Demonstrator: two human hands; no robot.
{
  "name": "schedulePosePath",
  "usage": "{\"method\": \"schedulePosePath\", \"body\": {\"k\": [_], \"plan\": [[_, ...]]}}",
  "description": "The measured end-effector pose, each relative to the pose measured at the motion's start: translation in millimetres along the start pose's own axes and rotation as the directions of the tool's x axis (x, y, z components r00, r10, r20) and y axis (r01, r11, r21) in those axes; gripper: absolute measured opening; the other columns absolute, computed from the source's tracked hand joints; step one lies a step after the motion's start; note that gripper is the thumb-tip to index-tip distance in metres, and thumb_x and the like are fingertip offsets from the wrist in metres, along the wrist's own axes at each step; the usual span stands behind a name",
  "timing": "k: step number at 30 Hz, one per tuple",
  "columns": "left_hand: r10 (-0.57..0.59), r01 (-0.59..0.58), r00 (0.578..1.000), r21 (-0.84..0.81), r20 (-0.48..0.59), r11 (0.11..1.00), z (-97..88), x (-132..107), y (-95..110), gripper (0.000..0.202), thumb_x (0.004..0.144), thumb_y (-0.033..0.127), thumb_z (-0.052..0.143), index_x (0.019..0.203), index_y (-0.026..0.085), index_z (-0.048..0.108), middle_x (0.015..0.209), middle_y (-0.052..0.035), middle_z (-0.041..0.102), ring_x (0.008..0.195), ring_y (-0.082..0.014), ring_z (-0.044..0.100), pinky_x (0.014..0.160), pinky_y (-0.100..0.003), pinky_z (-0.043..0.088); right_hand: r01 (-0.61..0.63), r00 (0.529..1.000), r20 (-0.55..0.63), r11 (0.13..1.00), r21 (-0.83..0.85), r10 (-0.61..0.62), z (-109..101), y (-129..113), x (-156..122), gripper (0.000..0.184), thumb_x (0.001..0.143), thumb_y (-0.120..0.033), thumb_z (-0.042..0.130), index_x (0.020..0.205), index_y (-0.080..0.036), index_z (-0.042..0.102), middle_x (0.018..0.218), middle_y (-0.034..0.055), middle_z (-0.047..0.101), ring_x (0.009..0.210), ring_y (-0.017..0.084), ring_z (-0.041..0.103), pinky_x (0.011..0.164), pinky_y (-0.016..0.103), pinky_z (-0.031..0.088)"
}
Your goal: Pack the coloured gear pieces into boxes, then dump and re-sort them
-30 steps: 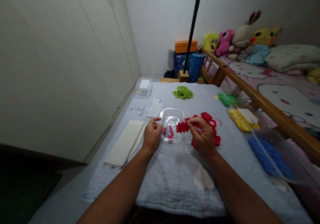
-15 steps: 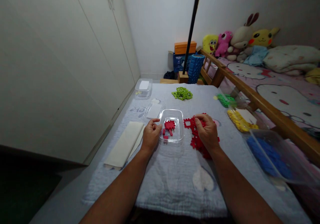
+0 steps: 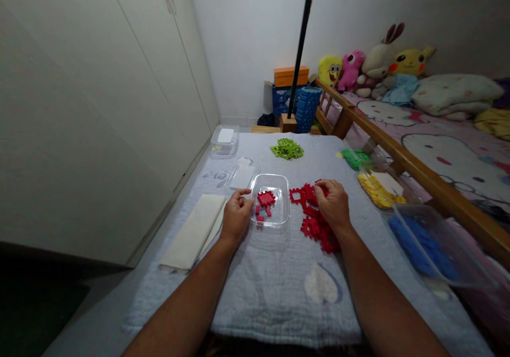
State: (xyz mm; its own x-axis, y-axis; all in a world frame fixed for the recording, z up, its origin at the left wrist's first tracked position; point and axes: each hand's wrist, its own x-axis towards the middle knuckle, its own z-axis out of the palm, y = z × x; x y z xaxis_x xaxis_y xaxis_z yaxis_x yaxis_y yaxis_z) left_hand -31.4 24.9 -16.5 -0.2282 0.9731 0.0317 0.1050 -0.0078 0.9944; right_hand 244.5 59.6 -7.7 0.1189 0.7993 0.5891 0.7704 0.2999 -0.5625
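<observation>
Bunching right hand [image 3: 331, 204] over the red pile [image 3: 313, 228], any catch impossible to tell; touching the clear box [image 3: 283, 203] with curled left hand [image 3: 237, 216], gripping or resting unclear. Only a few red pieces [image 3: 266, 199] inside, most still outside. Beyond, loose light-green pieces [image 3: 287, 149].

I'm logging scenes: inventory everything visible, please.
Tub: one, clear, centre
Red pieces: four-plus, red, in tub
Red pile: one, red, tub's right
Lime pile: one, lime, far end
Green pile: one, green, right
Yellow pile: one, yellow, right
Blue pile: one, blue, right
Box: one, clear, far left
Lid: one, clear, tub's left
Cloth: one, cream, left
Tablecloth: one, bluish, table
Bed: one, pink, right
Plush toys: four-plus, yellow, pink, beige, bed
Orange box: one, orange, back
Roller: one, blue, back
Pole: one, black, back
Wardrobe: one, white, left
Left hand: one, bare, tub rim
Right hand: one, bare, red pile
</observation>
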Motion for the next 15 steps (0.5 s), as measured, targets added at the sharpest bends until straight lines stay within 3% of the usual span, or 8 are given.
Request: {"method": "schedulePosePath", "body": {"k": [5,15], "plan": [[0.015,-0.015,1.0,0.014,-0.008,1.0,-0.3,2,-4,0.033,0.08,0.039,0.064,0.105,0.017,0.063,0.056,0.0111,0.036,0.05,-0.0089,0.035,0.053,-0.021,0.029,-0.014,0.997,0.076,0.988,-0.153,0.026,2,5,0,0.016,0.086,-0.026,0.053,0.08,-0.021,0.066,0.09,0.0094,0.071,0.089,0.025,0.058,0.088,0.039,0.039],[0.036,-0.033,0.998,0.047,-0.055,0.998,4.2,1,-2,0.032,0.08,0.039,0.062,0.104,0.017,0.063,0.055,0.0108,0.038,0.051,-0.0098,0.038,0.054,-0.022,0.032,-0.048,0.959,0.233,0.906,-0.421,0.159,6,-5,-6,0.022,0.085,-0.033,0.063,0.101,-0.019,0.071,0.1,0.0108,0.072,0.094,0.029,0.056,0.083,0.04,0.033]]}}
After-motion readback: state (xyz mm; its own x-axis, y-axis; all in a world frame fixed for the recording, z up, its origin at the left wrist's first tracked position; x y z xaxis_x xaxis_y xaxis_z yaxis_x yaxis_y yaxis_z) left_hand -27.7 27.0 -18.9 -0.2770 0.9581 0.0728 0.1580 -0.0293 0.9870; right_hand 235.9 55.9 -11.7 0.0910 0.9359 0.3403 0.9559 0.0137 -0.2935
